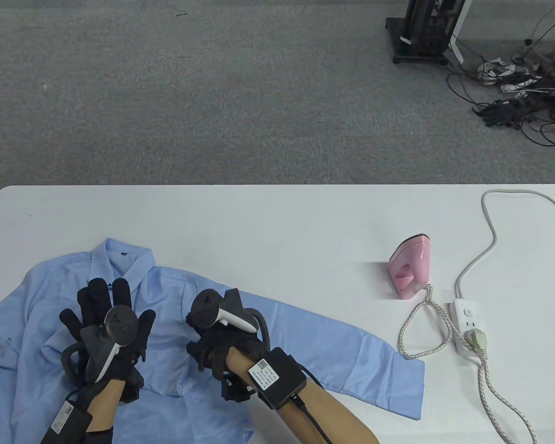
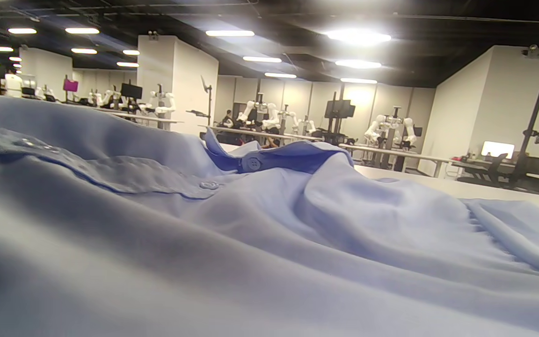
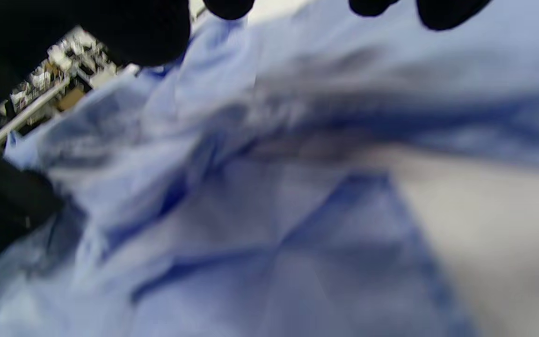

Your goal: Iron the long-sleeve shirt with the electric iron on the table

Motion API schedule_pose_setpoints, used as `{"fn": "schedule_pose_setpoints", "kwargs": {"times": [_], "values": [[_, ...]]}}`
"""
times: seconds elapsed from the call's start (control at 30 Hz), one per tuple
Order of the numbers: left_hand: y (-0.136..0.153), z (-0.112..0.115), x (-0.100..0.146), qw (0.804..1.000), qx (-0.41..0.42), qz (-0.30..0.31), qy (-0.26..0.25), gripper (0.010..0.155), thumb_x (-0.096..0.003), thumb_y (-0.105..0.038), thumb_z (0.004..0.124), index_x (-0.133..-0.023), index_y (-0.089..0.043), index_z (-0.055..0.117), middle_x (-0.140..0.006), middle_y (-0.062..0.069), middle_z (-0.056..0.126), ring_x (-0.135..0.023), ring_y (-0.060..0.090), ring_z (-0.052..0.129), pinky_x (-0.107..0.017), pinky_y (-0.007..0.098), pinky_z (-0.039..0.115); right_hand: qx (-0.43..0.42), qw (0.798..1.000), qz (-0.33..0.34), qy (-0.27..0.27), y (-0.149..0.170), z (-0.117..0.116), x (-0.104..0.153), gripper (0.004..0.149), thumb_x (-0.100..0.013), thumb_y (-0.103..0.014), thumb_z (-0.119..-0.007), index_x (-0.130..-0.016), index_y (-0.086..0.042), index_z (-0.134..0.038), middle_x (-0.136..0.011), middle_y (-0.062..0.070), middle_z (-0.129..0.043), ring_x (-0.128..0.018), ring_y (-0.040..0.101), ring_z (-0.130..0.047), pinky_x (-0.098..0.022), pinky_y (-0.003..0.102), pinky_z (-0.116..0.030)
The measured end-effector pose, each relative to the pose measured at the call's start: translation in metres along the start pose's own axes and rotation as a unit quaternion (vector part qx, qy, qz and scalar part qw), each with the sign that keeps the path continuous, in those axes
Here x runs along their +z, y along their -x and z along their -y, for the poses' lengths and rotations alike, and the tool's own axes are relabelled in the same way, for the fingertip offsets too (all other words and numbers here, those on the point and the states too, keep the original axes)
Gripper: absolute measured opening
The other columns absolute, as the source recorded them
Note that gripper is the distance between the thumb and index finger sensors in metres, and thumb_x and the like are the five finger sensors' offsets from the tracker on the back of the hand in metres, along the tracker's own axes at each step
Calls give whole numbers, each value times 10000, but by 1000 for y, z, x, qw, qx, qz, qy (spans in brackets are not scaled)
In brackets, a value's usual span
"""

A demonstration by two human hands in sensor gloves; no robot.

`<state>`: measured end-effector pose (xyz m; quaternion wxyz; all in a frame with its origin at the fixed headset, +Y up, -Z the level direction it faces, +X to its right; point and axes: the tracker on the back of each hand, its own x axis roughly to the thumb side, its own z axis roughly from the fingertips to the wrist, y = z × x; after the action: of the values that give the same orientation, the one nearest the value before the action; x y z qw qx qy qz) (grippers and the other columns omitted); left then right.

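A light blue long-sleeve shirt (image 1: 175, 296) lies front up on the left of the white table (image 1: 277, 217), collar (image 1: 120, 256) toward the far side and one sleeve (image 1: 351, 356) stretched right. My left hand (image 1: 104, 307) rests flat on its chest below the collar, fingers spread. My right hand (image 1: 208, 344) rests on the shirt's middle; the tracker hides its fingers. The pink iron (image 1: 410, 272) stands alone to the right, untouched. The left wrist view shows creased cloth (image 2: 269, 234) and the buttoned collar (image 2: 274, 159). The right wrist view is blurred: fingertips (image 3: 438, 11) hang over the cloth (image 3: 297, 210).
A white power strip (image 1: 468, 330) lies right of the iron, with the iron's braided cord (image 1: 421, 323) looped beside it and plugged in. Its white cable (image 1: 490, 226) runs toward the far right corner. Bare tabletop lies between the sleeve and the iron.
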<state>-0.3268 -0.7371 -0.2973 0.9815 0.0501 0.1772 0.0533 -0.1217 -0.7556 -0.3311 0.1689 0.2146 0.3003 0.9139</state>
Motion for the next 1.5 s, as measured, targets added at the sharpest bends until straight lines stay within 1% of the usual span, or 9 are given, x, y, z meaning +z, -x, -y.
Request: {"fn": "schedule_pose_setpoints", "kwargs": {"times": [0.2, 0.47, 0.77, 1.0, 1.03, 1.17, 1.37, 1.47, 1.5], "values": [[6, -7, -3, 999, 37, -5, -5, 846, -338, -730, 528, -949, -485, -3, -1081, -44, -124, -1117, 297, 51, -745, 631, 28, 11, 998, -62, 24, 39, 1, -12, 563, -453, -375, -584, -988, -255, -456, -1037, 192, -244, -928, 466, -310, -577, 634, -458], [21, -13, -6, 998, 10, -58, 15, 827, -339, -735, 528, -1001, -464, 113, -1113, -31, -54, -1123, 311, 88, -750, 639, 57, -55, 973, -182, 127, 171, 52, 8, 469, -452, -363, -569, -908, -252, -586, -1027, 84, -315, -941, 361, -291, -553, 599, -418], [18, 26, -17, 970, 26, -16, 241, 795, -357, -724, 524, -1018, -464, 166, -1161, -38, 92, -1122, 304, 141, -746, 639, 84, -100, 926, -303, 202, 273, 76, 38, 512, -423, -536, -666, -807, -217, -553, -999, 72, -299, -947, 354, -231, -582, 599, -320], [22, 56, -16, 943, -43, -1, 331, 906, -318, -756, 592, -910, -526, -54, -1055, -84, -173, -1058, 245, -124, -697, 612, -65, -42, 914, -349, 202, 271, 83, 34, 596, -404, -523, -697, -874, -250, -455, -1016, 88, -189, -955, 377, -170, -626, 614, -343], [20, 59, -15, 938, -57, -4, 342, 917, -311, -761, 602, -911, -526, -51, -1047, -88, -185, -1050, 244, -141, -693, 610, -70, -31, 917, -337, 210, 263, 88, 38, 710, -400, -527, -698, -944, -168, -415, -1018, 98, -180, -955, 386, -177, -628, 626, -380], [10, 60, -12, 932, -100, -10, 349, 971, -257, -777, 605, -915, -510, -57, -993, -70, -265, -1006, 248, -223, -686, 608, -92, -2, 933, -260, 248, 214, 91, 65, 718, -405, -525, -688, -958, -148, -425, -1023, 137, -215, -956, 431, -210, -621, 636, -390], [1, 30, -8, 961, -75, 9, 265, 958, -265, -777, 593, -938, -501, -31, -1014, -63, -242, -1024, 256, -200, -697, 613, -70, 107, 971, -150, 154, 154, 17, 99, 786, -400, -588, -672, -988, -167, -364, -1040, 146, -200, -977, 441, -232, -630, 660, -411], [3, 31, -11, 961, -76, -2, 266, 938, -272, -775, 576, -936, -502, -27, -1016, -70, -235, -1028, 249, -191, -700, 610, -67, 147, 966, -116, 180, 164, -11, 100, 778, -374, -560, -709, -971, -155, -418, -1029, 159, -296, -965, 440, -355, -605, 671, -477], [3, 32, -12, 959, -85, -8, 272, 936, -273, -776, 572, -934, -503, -32, -1014, -70, -239, -1025, 249, -193, -699, 608, -68, 171, 966, -153, 119, 171, -14, 102, 809, -378, -593, -665, -989, -191, -319, -1043, 123, -197, -990, 410, -258, -636, 672, -412]]}}
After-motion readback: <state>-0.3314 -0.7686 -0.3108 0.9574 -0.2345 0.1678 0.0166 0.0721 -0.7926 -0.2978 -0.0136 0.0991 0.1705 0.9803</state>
